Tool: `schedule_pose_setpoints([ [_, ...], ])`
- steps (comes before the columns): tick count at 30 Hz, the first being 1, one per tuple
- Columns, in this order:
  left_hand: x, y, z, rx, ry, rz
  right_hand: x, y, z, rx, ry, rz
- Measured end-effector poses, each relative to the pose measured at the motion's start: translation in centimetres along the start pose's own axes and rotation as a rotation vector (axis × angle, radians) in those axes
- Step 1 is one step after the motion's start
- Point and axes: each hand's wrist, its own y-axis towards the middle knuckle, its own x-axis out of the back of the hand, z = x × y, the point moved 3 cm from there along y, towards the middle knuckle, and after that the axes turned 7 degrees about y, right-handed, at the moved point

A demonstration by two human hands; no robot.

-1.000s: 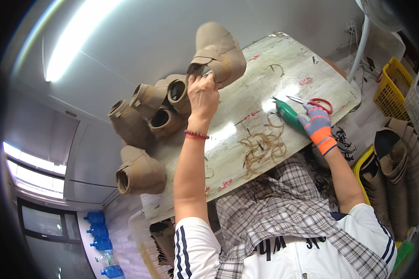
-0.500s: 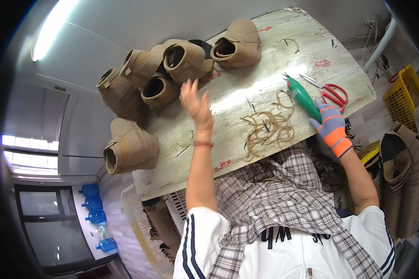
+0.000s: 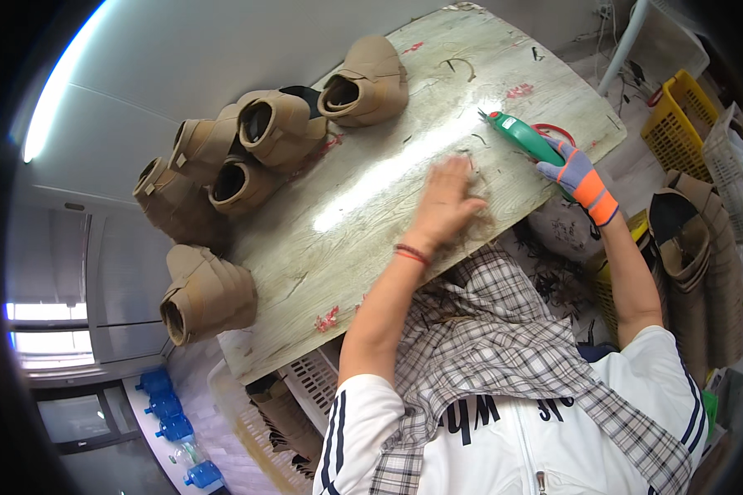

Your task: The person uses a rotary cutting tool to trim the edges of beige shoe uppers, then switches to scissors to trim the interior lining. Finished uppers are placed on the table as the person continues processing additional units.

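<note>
My right hand (image 3: 576, 173), in a grey and orange glove, is wrapped round a green handheld electric cutter (image 3: 516, 134); its tip points to the far left over the table. Red-handled scissors (image 3: 563, 130) lie behind the cutter, mostly hidden by it. My bare left hand (image 3: 447, 202) is flat with the thumb apart, blurred by motion, on or just above the table (image 3: 363, 239) near its front edge. Tan strip trimmings (image 3: 480, 224) show around that hand, largely covered by it.
Several tan shoe uppers (image 3: 272, 132) stand along the table's far left side, with a separate one (image 3: 206, 293) at the left corner. Right of the table are a yellow basket (image 3: 681, 115) and stacked brown pieces (image 3: 685, 239). A pale crate (image 3: 314, 388) stands under the table's front edge.
My left hand has swept right from beside the shoe uppers onto the trimmings. My right hand has raised the cutter, now covering much of the scissors. The view has shifted.
</note>
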Motion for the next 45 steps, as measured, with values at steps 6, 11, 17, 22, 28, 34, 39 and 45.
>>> schedule_pose_setpoints([
  [6, -1.5, -0.4, -13.5, -0.542, -0.433, 0.140, -0.9, 0.6, 0.3, -0.011, -0.250, 0.032],
  [11, 7.4, 4.3, 1.9, 0.101, 0.244, -0.652, -5.5, 1.9, 1.9, 0.109, -0.609, 0.038],
  [17, 12.0, 5.9, 14.3, 0.379, 0.582, -0.424, -2.4, 3.1, 0.9, 0.302, -0.448, -0.244],
  [22, 12.3, 8.5, 13.2, 0.103, 0.692, -0.578, 1.1, 2.8, -4.0, 0.185, -0.750, -0.055],
  [28, 17.7, 9.5, 13.5, 0.191, 0.612, -0.597, 0.1, 5.4, -2.1, -0.085, -0.835, -0.005],
  [34, 30.3, -0.6, 8.2, 0.213, 0.191, -0.846, -0.3, 8.6, -1.8, -0.132, -0.840, 0.169],
  [39, 26.7, -14.1, 5.1, 0.850, -1.348, -0.994, 3.9, 7.4, -9.7, -0.152, -0.590, -0.150],
  [45, 17.7, -34.1, -4.0, 1.124, -1.863, -1.134, -4.7, -4.8, -2.0, 0.246, 0.013, 0.209],
])
